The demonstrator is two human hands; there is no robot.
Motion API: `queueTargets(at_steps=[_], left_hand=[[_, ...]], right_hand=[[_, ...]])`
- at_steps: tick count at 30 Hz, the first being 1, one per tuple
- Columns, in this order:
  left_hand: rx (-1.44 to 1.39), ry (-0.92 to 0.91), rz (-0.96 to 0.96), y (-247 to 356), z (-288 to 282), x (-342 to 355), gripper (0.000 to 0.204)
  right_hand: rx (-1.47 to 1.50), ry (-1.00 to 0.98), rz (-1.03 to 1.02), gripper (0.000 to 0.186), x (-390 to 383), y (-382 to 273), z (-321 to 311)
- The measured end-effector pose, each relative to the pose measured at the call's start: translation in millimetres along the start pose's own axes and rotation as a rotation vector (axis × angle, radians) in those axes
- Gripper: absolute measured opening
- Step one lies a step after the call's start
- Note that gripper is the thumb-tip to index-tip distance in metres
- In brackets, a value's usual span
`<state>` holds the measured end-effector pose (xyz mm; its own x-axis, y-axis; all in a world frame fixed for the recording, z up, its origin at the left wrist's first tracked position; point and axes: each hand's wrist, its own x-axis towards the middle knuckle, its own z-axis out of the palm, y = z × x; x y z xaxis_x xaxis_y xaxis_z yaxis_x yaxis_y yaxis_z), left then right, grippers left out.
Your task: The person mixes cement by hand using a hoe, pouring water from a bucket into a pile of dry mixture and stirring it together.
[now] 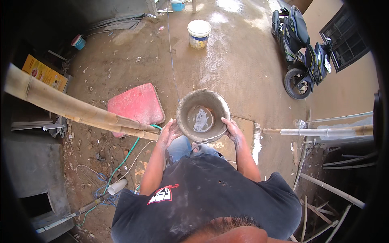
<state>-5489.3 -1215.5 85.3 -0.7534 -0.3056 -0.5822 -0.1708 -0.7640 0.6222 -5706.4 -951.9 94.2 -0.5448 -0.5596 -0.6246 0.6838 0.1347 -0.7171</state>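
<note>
A round grey bucket (186,121), caked with cement, is in front of my body, its open top facing up. A wet, shiny patch of liquid (201,120) shows at its bottom. On the bucket's right side my right hand (232,129) grips the rim, thumb over the edge and fingers hidden behind the wall. My left hand (169,134) is beside the left wall with its fingers apart and palm partly showing; whether the fingertips touch the bucket is hard to see. Grey residue coats both hands.
A bamboo pole (81,109) crosses at left, another pole (320,131) at right. A red slab-like panel (137,103) lies on muddy ground beside a green hose (127,156). Ahead stands a white-lidded bucket (199,34); a motorbike (302,52) is parked far right.
</note>
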Motion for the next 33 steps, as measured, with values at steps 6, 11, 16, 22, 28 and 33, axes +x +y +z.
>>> queueTargets(at_steps=[6,11,16,22,28,33], left_hand=[[0.148,0.319,-0.005,75,-50,141,0.066],[0.136,0.577,-0.123,154,-59,270,0.035],[0.452,0.506,-0.085,260,-25,430,0.037],[0.68,0.371,0.044,373,60,617,0.043],[0.85,0.475,0.057,388,146,771,0.06],[0.766,0.595,-0.12,365,182,839,0.062]], right_hand=[[0.182,0.238,-0.143,0.033,139,-88,3],[0.286,0.443,-0.164,0.031,240,-134,-42],[0.431,0.779,-0.148,0.028,318,-195,-85],[0.507,1.016,-0.196,0.035,393,-301,-116],[0.635,1.037,-0.222,0.039,489,-379,-177],[0.489,0.927,-0.202,0.04,583,-450,-246]])
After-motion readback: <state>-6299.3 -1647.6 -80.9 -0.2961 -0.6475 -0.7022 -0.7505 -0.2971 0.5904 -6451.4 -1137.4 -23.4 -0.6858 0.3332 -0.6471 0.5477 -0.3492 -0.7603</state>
